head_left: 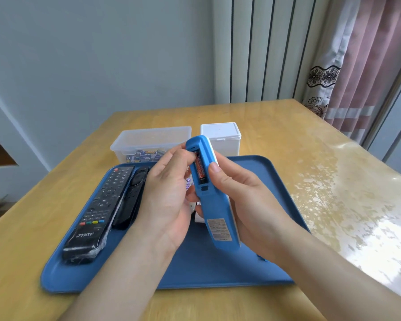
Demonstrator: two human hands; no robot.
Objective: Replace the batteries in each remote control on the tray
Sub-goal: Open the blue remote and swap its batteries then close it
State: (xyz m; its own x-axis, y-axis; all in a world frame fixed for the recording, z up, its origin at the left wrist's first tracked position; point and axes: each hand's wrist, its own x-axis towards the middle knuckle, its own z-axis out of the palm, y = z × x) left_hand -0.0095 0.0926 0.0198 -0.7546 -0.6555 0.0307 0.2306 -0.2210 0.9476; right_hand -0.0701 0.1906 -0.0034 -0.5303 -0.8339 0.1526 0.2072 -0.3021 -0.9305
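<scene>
Right hand (239,188) grip wrapped round the blue remote (219,212); just above that grip, in its open back, the left hand (169,193) pinches the red battery (200,169) with curled fingers

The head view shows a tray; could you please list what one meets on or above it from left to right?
Wrapped black remote → slim black remote → left hand → blue remote → right hand.

Blue remote (214,205), upright, red battery (200,169) inside
</scene>
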